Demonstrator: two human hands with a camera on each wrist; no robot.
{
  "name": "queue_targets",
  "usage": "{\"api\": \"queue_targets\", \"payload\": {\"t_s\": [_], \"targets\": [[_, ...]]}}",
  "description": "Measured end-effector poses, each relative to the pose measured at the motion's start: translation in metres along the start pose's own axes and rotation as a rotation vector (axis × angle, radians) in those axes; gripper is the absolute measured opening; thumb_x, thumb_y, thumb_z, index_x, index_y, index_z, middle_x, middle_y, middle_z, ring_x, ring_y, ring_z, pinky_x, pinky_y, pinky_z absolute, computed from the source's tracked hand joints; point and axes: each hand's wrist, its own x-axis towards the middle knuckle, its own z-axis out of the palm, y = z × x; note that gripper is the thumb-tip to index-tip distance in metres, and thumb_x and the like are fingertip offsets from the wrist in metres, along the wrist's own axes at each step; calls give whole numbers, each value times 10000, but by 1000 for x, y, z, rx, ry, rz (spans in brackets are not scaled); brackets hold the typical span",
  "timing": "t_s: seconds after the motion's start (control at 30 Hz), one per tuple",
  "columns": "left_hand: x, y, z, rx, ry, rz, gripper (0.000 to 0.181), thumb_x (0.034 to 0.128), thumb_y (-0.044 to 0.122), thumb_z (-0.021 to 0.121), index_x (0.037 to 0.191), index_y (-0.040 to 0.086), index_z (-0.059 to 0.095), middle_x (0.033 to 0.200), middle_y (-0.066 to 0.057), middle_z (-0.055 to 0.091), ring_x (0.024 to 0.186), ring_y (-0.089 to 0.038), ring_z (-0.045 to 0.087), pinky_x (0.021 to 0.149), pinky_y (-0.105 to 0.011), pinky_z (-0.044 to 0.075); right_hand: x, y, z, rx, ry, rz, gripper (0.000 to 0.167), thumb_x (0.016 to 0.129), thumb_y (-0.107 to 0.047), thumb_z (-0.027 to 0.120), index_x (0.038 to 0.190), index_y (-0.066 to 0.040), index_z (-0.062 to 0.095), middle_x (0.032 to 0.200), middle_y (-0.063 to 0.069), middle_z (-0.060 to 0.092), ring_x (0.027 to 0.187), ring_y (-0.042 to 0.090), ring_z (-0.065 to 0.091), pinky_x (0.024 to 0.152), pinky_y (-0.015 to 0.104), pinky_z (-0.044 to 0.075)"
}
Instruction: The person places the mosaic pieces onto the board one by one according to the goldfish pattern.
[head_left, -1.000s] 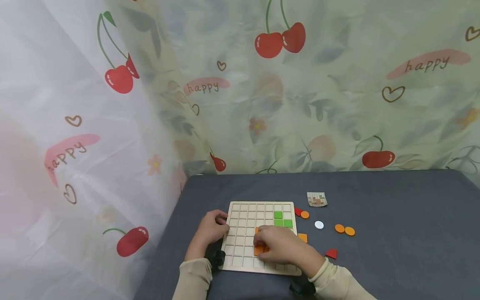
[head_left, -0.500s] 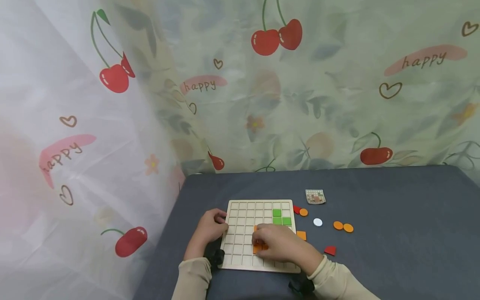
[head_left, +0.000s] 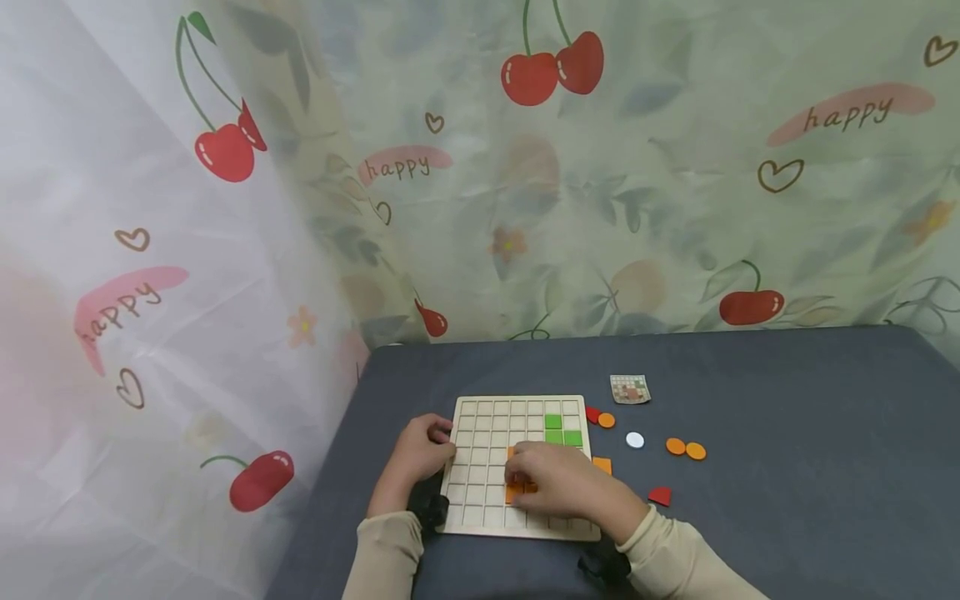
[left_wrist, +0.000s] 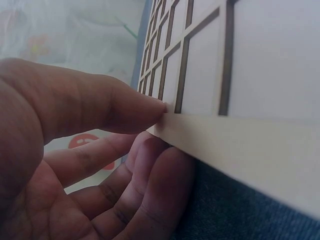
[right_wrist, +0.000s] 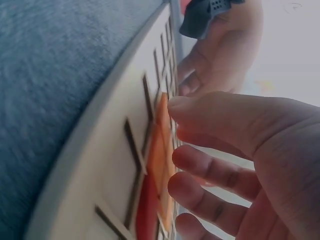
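Note:
A pale wooden grid board point(head_left: 477, 473) lies on the table. At its left edge my left hand point(head_left: 420, 447) grips the rim, thumb on top and fingertips against the side and underside in the left wrist view. My right hand point(head_left: 558, 477) reaches over the lower middle of the board. In the right wrist view its thumb touches or nearly touches the orange tiles point(right_wrist: 160, 145) set in the grid, while the fingers are spread and loosely bent. A red piece point(right_wrist: 146, 207) sits beside the orange ones. Several green tiles point(head_left: 553, 437) fill upper right cells. The palm hides part of the board.
Right of the board lie an orange square point(head_left: 602, 466), a white disc point(head_left: 635, 440), orange discs point(head_left: 676, 447), and a red quarter-round piece point(head_left: 660, 497). Behind them is a small printed pattern card point(head_left: 630, 389). A printed curtain point(head_left: 465, 250) hangs behind the dark table point(head_left: 810, 433).
The head view has shifted slightly, so everything sits a little higher in the frame. Both hands keep nearly the same places on the board.

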Motion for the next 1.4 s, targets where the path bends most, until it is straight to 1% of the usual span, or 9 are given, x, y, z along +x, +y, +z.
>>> {"api": "queue_targets", "payload": {"t_s": [0.17,0.33,0.57,0.77,0.93,1.03,1.13,1.23,1.4], "targets": [[0,2,1,-5,-9,2,370,873,93,725,1242,62,720,1037,-104,701,861,-220,653,713,-373,558,-8,9,-15,50,37,41,108,931,-260,809,1028,-213,797,944,-92,649,745,22,532,663,255,479],[1,5,0,-7,-7,11,375,872,91,727,1245,53,718,1035,-108,700,865,-222,654,720,-379,562,-22,27,-36,100,81,85,130,951,-232,792,1066,-171,783,975,-61,671,707,24,533,657,254,482],[2,6,-1,-1,-6,9,374,881,93,721,1252,48,712,1040,-110,694,864,-222,646,711,-369,550,-50,57,-57,44,110,153,118,958,-237,787,1057,-176,774,935,-101,639,702,-2,518,626,235,463],[4,7,-3,8,2,8,376,881,100,719,1254,48,713,1047,-111,698,868,-224,651,719,-374,555,-78,77,-71,54,102,196,111,951,-222,789,1056,-187,775,947,-114,658,761,15,552,673,244,501],[3,8,-5,12,8,18,375,881,99,718,1253,47,712,1050,-118,700,884,-234,654,727,-387,560,-101,87,-74,64,44,219,146,937,-212,800,1080,-192,776,1013,-95,688,773,8,541,686,246,505],[3,6,-4,12,9,12,367,884,104,721,1247,54,716,1042,-112,702,879,-233,653,728,-380,559,-115,90,-71,81,20,236,172,924,-251,820,1079,-196,771,1019,-98,691,772,2,533,676,247,494],[3,4,-2,12,9,10,367,879,102,723,1242,54,719,1030,-108,701,866,-229,650,716,-375,557,-126,92,-68,72,16,252,202,894,-317,853,1046,-223,760,994,-116,676,770,8,531,666,244,478],[2,2,-1,10,11,6,361,878,105,728,1236,58,722,1027,-105,700,864,-229,648,714,-376,557,-132,93,-64,54,18,259,197,869,-357,873,975,-263,736,941,-128,642,746,6,519,641,239,460],[0,0,2,15,12,4,360,879,108,735,1236,62,721,1034,-104,701,872,-229,651,723,-383,561,-138,95,-60,55,13,243,154,877,-301,861,891,-290,707,881,-119,576,700,-5,499,605,233,439]]}}
